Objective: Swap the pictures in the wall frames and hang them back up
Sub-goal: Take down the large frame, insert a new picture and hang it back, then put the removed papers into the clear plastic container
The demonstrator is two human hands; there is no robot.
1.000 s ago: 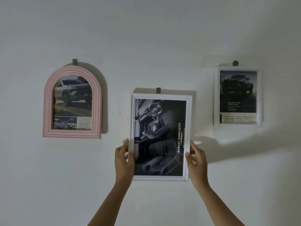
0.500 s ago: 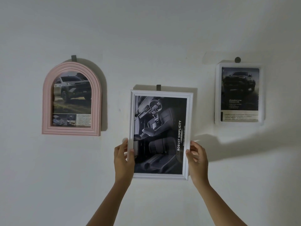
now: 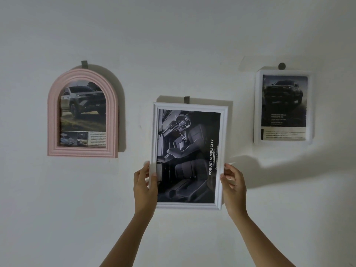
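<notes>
A white rectangular frame with a dark car-interior picture is against the wall, just under a grey hook. My left hand grips its lower left edge and my right hand grips its lower right edge. The frame's top edge sits slightly tilted, left side higher. To the left hangs a pink arched frame with a silver truck picture, on its own hook. A smaller white frame with a dark truck picture hangs at the upper right from a round peg.
The wall is plain white all around. My hands and the frame cast a dark shadow to the right, below the small white frame.
The white frame sits a little higher in view, closer under its hook, and both hands have kept their grip. The other two frames shifted only with the camera.
</notes>
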